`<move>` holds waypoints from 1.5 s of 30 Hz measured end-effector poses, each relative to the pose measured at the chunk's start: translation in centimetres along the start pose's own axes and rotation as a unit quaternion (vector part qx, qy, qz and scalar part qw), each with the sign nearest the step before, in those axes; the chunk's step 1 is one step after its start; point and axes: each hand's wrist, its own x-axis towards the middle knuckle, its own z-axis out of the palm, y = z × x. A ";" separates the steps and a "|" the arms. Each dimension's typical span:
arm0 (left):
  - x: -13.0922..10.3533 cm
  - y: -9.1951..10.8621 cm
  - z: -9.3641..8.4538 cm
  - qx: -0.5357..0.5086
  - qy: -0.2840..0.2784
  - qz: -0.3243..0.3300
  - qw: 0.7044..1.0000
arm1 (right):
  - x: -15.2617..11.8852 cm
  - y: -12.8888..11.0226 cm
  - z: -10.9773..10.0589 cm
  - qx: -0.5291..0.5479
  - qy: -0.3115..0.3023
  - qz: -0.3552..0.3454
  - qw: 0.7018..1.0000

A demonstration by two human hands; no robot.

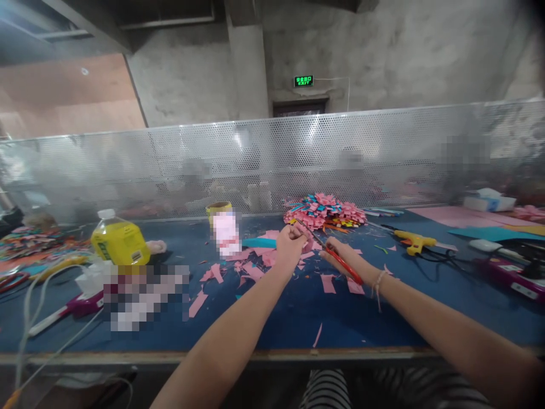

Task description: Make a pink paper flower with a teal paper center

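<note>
My left hand (292,241) is closed on a small piece of pink paper (304,236) above the middle of the blue table. Red-handled scissors (344,264) are in my right hand (338,253), their blades pointing up and left toward the pink paper. Whether the blades touch the paper is too small to tell. Around and below both hands lie cut pink scraps (327,283). Just behind the hands sits a heap of pink and blue paper pieces (326,209).
A yellow glue gun (415,241) with a black cord lies at the right. On the left stand a yellow-liquid bottle (121,241) and a tape roll (219,209). A perforated metal screen (289,162) runs along the table's back. Purple power strips lie at both sides.
</note>
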 end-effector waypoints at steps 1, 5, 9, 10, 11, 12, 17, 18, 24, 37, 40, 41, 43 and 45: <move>0.0 -0.1 0.0 -0.010 -0.001 -0.007 1.000 | 0.0 0.0 0.0 -0.006 -0.002 0.004 1.000; 0.3 -0.3 0.1 -0.030 -0.004 -0.015 0.999 | -0.1 0.2 0.1 -0.008 -0.006 0.026 1.000; 0.3 0.0 0.2 -0.039 -0.012 -0.017 0.999 | 0.1 0.3 0.4 0.022 0.010 0.045 0.999; 0.3 0.0 0.1 -0.040 -0.014 -0.018 0.999 | 0.1 0.3 0.4 0.035 0.014 0.054 0.998; 0.3 0.0 0.1 -0.036 -0.014 -0.019 0.999 | 0.2 0.3 0.5 0.051 0.018 0.068 0.996; 0.3 0.0 0.1 -0.030 -0.017 -0.017 0.999 | 0.3 0.4 0.6 0.071 0.024 0.083 0.994; 0.3 -0.3 0.0 -0.020 -0.044 -0.013 0.999 | 0.7 1.3 1.0 0.192 0.054 0.123 0.972; 0.2 -0.4 0.0 -0.010 -0.054 -0.008 0.998 | 0.7 1.4 1.0 0.226 0.051 0.123 0.965; -0.6 -1.7 0.5 0.037 -0.112 0.011 0.993 | 0.8 0.6 0.6 0.338 0.037 0.123 0.933; -0.8 -1.5 0.1 0.280 -0.207 0.207 0.914 | 2.1 2.7 1.1 0.306 0.108 0.188 0.927; 0.2 0.1 -1.6 0.415 -0.178 0.320 0.833 | 2.3 3.6 0.4 0.332 0.151 0.210 0.907; 0.8 0.5 -2.3 0.451 -0.137 0.338 0.815 | 2.4 3.8 0.1 0.337 0.164 0.214 0.902; 2.0 0.8 -3.7 0.533 0.005 0.303 0.790 | 2.4 4.1 -0.5 0.347 0.178 0.217 0.895; 3.2 0.4 -5.1 0.603 0.112 0.205 0.763 | 2.5 4.4 -1.0 0.358 0.186 0.208 0.891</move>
